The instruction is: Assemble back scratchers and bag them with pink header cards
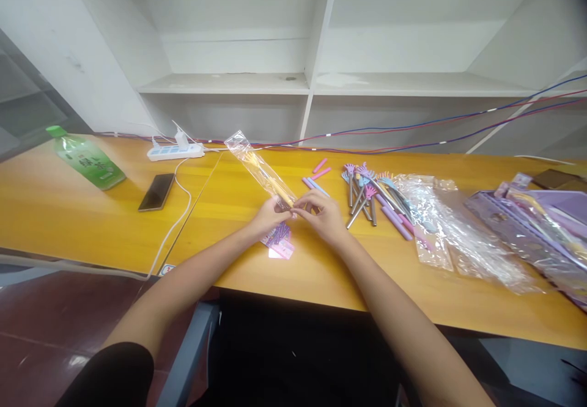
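Note:
A clear plastic bag [239, 142] with a yellow back scratcher [279, 190] inside slants across the table, its hand-shaped head towards the far left. At its near end, my left hand [268, 217] pinches the bag with thumb and fingers. My right hand [324, 216] pinches the same end from the other side, fingertips close to the left ones. Small purple and pink printed cards [283, 248] lie on the table just below my hands. Beyond my right hand are several pink and blue tubes [321, 173].
To the right lie a pile of colourful back scratchers [362, 178], clear plastic bags [463, 230] and a purple package of packed items [509, 227]. Leftward are a phone [156, 192], green bottle [89, 161], power strip [172, 152] and white cable [183, 211]. Shelving [229, 83] stands behind.

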`<action>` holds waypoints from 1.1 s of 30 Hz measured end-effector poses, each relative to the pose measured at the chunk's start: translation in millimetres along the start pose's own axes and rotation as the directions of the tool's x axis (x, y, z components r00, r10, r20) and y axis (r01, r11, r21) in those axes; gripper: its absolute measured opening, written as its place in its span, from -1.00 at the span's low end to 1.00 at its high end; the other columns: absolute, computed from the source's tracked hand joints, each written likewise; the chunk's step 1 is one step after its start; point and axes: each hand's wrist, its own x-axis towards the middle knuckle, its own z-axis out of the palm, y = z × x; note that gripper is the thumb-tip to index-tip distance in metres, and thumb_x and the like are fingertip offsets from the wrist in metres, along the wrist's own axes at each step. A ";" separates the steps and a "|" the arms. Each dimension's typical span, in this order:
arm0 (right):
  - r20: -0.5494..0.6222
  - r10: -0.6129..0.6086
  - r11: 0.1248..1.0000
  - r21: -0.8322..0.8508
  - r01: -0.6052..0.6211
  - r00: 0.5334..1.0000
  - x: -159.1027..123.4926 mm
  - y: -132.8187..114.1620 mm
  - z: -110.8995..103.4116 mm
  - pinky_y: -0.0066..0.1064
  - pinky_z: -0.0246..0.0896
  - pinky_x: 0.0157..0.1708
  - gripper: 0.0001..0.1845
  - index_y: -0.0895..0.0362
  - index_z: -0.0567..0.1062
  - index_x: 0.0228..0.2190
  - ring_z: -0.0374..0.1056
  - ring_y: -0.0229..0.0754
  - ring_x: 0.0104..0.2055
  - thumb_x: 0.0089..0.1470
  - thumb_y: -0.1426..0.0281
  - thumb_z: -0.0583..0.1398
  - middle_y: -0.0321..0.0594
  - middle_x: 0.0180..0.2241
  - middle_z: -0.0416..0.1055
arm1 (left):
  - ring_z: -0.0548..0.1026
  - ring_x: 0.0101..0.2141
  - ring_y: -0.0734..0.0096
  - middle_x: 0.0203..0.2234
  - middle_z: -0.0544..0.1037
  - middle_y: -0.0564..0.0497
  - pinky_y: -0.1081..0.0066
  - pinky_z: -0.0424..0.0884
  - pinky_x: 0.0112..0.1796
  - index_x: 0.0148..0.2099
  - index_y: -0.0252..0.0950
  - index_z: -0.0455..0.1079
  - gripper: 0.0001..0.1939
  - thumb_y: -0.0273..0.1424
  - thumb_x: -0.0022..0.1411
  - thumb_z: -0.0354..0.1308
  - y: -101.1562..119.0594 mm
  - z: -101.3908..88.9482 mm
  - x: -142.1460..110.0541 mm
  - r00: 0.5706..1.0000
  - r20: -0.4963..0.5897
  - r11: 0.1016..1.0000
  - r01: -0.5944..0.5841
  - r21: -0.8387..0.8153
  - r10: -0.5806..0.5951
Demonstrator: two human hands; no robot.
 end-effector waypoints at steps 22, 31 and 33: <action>0.205 -0.174 0.977 -0.086 0.195 0.963 -3.7 -10.7 -6.3 -0.20 0.44 -0.24 -0.65 -0.04 0.56 0.06 0.27 -0.23 -0.40 0.27 0.20 0.32 -0.18 -0.16 0.44 | 0.50 -0.39 0.49 -0.42 0.57 0.02 0.47 0.38 -0.33 -0.28 -0.37 0.51 -0.54 -0.08 0.01 0.49 20.1 -3.1 2.2 0.993 -0.112 0.984 0.002 -0.176 -0.022; 0.290 -0.234 0.921 -0.241 0.307 0.928 -4.9 -14.7 -3.3 -0.36 0.26 -0.32 -0.83 0.02 0.61 -0.09 0.29 -0.22 -0.31 0.32 0.30 0.27 -0.15 -0.17 0.34 | 0.46 -0.47 0.49 -0.50 0.53 0.05 0.45 0.32 -0.37 -0.36 -0.36 0.45 -0.56 -0.09 0.04 0.46 12.3 -2.6 1.7 0.996 -0.056 0.989 0.060 -0.139 -0.068; 0.274 -0.235 0.908 -0.280 0.312 0.932 -5.2 -13.1 -3.3 -0.38 0.22 -0.35 -0.88 0.05 0.59 -0.15 0.29 -0.23 -0.31 0.32 0.30 0.27 -0.15 -0.18 0.34 | 0.47 -0.45 0.48 -0.49 0.54 0.04 0.44 0.33 -0.36 -0.34 -0.36 0.46 -0.57 -0.09 0.05 0.45 12.9 -3.2 2.2 0.996 -0.065 0.991 0.051 -0.125 -0.059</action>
